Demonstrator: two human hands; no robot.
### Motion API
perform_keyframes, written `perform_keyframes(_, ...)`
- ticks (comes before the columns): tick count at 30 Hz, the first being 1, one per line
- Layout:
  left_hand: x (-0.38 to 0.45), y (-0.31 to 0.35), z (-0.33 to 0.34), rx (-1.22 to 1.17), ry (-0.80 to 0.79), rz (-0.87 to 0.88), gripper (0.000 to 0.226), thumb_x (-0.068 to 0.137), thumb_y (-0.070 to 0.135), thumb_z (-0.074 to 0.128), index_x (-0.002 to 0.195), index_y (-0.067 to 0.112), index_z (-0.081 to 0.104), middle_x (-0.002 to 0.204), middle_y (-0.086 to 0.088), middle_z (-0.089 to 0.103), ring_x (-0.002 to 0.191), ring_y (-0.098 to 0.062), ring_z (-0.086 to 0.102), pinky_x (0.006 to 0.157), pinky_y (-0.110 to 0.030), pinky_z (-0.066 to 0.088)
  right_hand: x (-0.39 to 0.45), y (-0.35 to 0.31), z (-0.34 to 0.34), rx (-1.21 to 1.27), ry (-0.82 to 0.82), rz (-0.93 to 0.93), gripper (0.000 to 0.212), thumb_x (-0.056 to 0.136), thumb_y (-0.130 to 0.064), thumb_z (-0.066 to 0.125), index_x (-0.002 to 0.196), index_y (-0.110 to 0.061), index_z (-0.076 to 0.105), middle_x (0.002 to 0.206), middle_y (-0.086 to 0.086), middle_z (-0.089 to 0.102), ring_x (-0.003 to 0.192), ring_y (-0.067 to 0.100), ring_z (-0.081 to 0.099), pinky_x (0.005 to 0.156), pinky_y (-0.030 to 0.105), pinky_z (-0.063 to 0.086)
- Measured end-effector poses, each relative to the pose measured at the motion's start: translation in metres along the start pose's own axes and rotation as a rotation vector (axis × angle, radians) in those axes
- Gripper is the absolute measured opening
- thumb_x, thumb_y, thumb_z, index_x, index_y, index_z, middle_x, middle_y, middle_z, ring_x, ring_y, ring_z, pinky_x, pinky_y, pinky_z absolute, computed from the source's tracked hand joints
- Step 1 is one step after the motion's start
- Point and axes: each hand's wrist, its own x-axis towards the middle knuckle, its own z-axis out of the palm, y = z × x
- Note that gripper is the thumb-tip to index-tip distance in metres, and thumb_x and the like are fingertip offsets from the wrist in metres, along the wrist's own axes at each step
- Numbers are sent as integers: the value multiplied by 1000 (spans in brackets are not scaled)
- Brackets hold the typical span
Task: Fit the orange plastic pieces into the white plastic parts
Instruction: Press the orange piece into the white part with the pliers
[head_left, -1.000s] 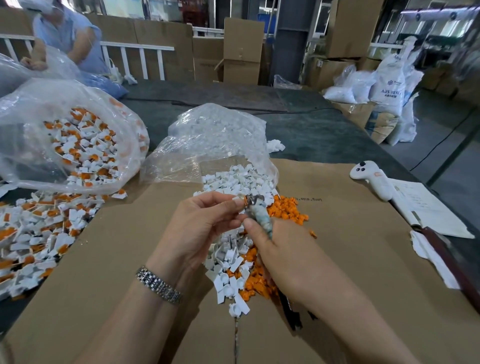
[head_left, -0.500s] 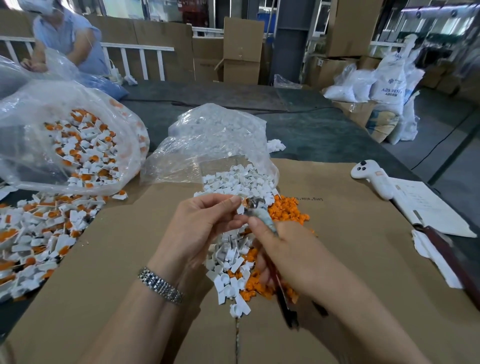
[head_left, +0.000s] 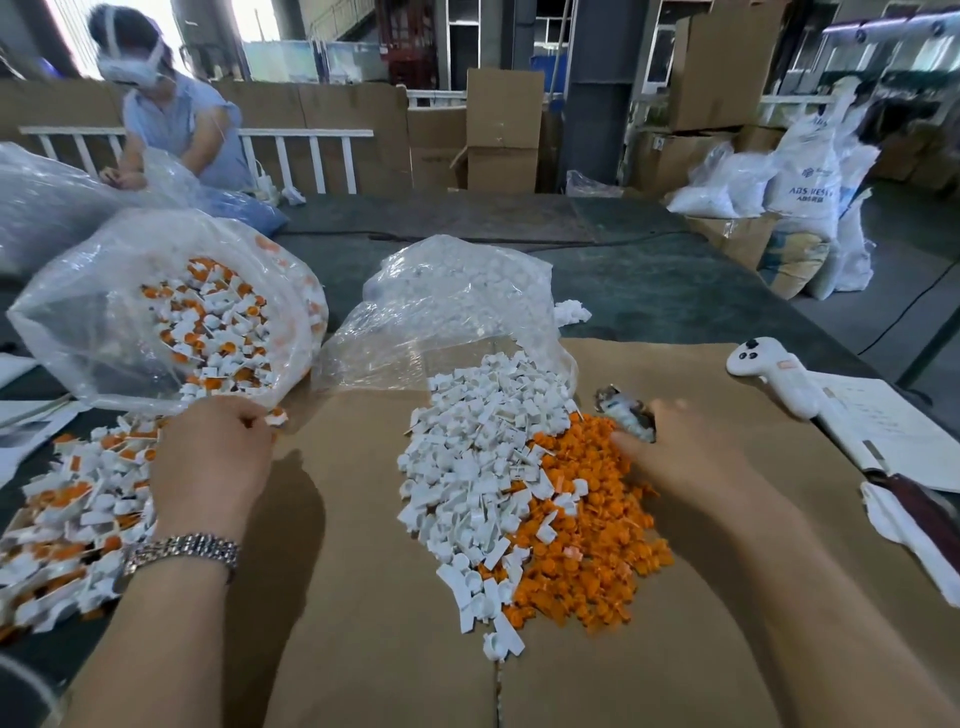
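Reaching left, the left hand (head_left: 210, 462) sits by the mouth of the clear bag (head_left: 156, 312) of assembled pieces, fingers curled round what looks like one small finished piece (head_left: 275, 415), though blur hides the contact. The right hand (head_left: 680, 457) rests on the orange pieces (head_left: 587, 540), its grip closed round a metal tool (head_left: 623, 413). White parts (head_left: 478, 457) lie heaped just beside the orange ones on the cardboard-covered surface (head_left: 363, 597).

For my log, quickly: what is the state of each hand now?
Left hand: fingers curled by the finished pile; what it holds cannot be told.
Right hand: holds a small tool over the orange pieces.
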Motion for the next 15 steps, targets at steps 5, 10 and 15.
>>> perform_keyframes(5,4,-5,0,177,25,-40,18,94,10,64,106,7,77,117,-23,63,92,-41,64,78,-49,55,-1,0,23,-49,-2,-48,50,91,-64,55,119,-22,58,107,0,54,102,21,54,86,40,50)
perform_keyframes(10,-13,45,16,-192,-309,274,12,96,28,69,107,32,74,105,12,70,75,0,61,60,-11,42,-2,-6,22,-134,-15,-47,62,94,-70,42,129,-20,55,126,5,56,120,26,49,100,46,45)
perform_keyframes(15,-33,88,37,-324,-658,527,22,90,36,76,112,37,73,99,21,67,68,4,61,55,-11,46,-7,-18,9,-176,24,-68,60,92,-71,43,119,-20,58,118,4,57,113,24,51,97,45,46)
